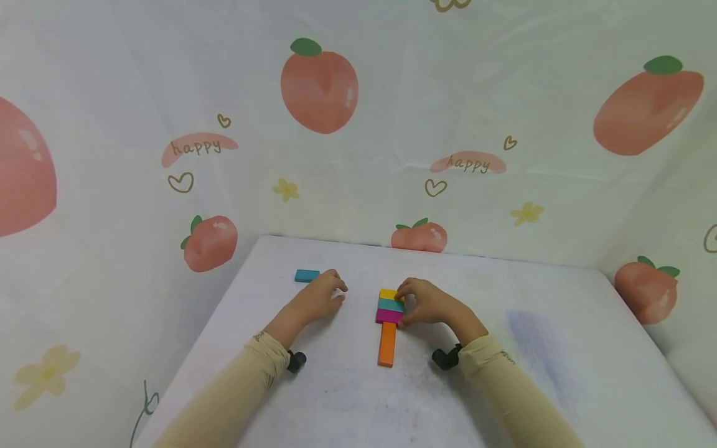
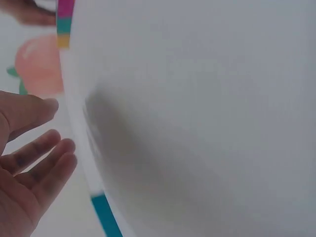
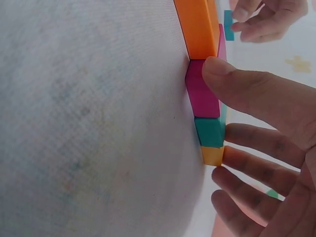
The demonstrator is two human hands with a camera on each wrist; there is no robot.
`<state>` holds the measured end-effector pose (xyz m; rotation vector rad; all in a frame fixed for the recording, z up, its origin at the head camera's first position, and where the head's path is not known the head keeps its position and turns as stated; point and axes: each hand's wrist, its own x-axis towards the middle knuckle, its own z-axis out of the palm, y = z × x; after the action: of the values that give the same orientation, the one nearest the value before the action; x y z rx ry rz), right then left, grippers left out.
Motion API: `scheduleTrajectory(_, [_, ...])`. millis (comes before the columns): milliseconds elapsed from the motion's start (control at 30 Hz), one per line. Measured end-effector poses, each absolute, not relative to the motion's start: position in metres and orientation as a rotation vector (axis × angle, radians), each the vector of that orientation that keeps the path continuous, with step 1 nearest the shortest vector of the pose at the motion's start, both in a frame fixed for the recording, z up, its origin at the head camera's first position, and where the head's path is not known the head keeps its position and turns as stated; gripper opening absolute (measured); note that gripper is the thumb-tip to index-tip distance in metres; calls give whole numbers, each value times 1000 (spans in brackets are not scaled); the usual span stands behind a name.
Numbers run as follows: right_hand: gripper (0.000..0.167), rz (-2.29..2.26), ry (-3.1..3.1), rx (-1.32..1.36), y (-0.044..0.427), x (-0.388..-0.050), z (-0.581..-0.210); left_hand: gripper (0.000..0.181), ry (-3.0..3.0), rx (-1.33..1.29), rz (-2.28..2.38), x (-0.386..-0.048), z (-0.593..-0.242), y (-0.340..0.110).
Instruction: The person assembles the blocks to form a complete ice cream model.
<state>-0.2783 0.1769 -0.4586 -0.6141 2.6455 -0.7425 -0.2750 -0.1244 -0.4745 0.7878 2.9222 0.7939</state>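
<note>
Yellow (image 1: 387,293), teal (image 1: 390,305) and magenta (image 1: 389,316) blocks lie side by side on the white table, forming one row. An orange block (image 1: 386,344) points from the magenta one toward me. My right hand (image 1: 428,302) spans the row's right side. In the right wrist view its thumb (image 3: 222,67) touches the magenta block while curled fingers reach the teal and yellow ones. Left of the row, my left hand (image 1: 316,298) hovers with bent fingers and a gap to the thumb, holding nothing. Beside it lies a blue block (image 1: 306,275), partly hidden by that hand.
The white table (image 1: 560,398) carries a bluish smudge (image 1: 534,342) on the right. Its far edge meets a cloth backdrop (image 1: 381,174) printed with peaches and the word happy. Small black devices sit at the left wrist (image 1: 297,361) and right wrist (image 1: 446,358).
</note>
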Motion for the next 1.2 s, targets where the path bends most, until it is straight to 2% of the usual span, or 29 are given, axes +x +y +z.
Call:
scheduleTrajectory(200, [49, -747, 2642, -630, 177, -279, -459, 22, 3056, 740, 660, -286, -469, -160])
scheduleTrajectory(433, [49, -754, 2641, -656, 179, -280, -458, 42, 3119, 588, 589, -296, -471, -183])
scheduleTrajectory(767, [50, -753, 2642, -657, 178, -279, -459, 33, 3159, 602, 588, -303, -479, -193])
scheduleTrajectory(1200, [51, -723, 2648, -688, 177, -279, -458, 31, 3131, 567, 614, -308, -479, -188])
